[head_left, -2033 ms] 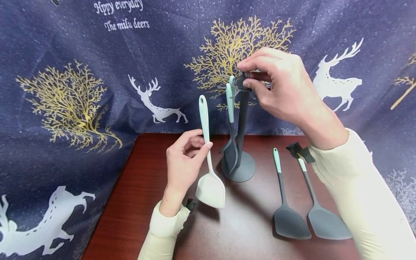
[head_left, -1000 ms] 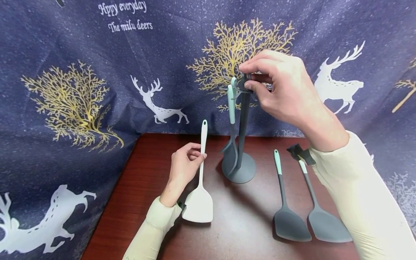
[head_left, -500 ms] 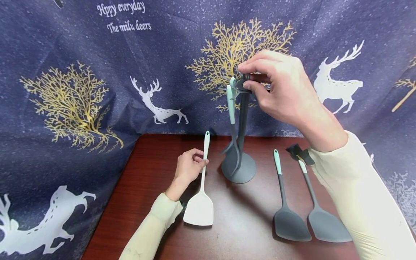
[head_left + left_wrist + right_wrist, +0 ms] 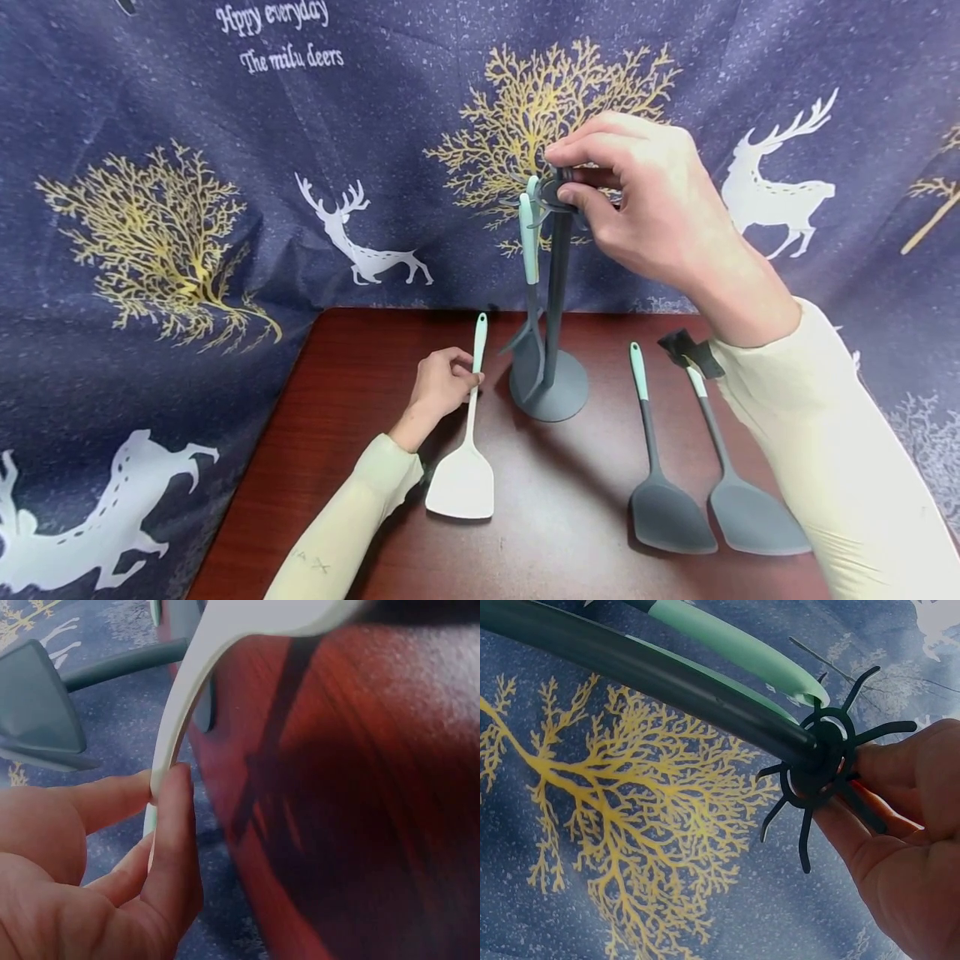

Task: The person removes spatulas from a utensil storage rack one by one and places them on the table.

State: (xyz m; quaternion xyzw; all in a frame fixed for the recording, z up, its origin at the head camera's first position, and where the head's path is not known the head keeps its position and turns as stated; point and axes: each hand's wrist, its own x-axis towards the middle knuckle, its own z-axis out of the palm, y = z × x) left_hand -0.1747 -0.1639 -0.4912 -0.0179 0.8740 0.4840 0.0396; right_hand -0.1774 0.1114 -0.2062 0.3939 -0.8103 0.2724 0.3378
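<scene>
Navy deer-print cloth point(image 4: 375, 125) backs a glossy red-brown table point(image 4: 315, 400). The left hand's point(image 4: 441, 385) fingers pinch a cream-white, mint-handled spatula point(image 4: 462, 483), likely light and stiff, best held there, low on the handle; whether the blade below them touches down is unclear. The right hand point(image 4: 652, 200) pinches a dark-grey hooked stand point(image 4: 557, 308); grey mint-handled utensils point(image 4: 529, 250) hang between both hands' fingers, obstructing.

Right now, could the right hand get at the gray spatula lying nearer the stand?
Probably yes, but the right hand holds the stand's top and must let go first; the gray spatula lies uncovered on the table, its mint handle free.
</scene>
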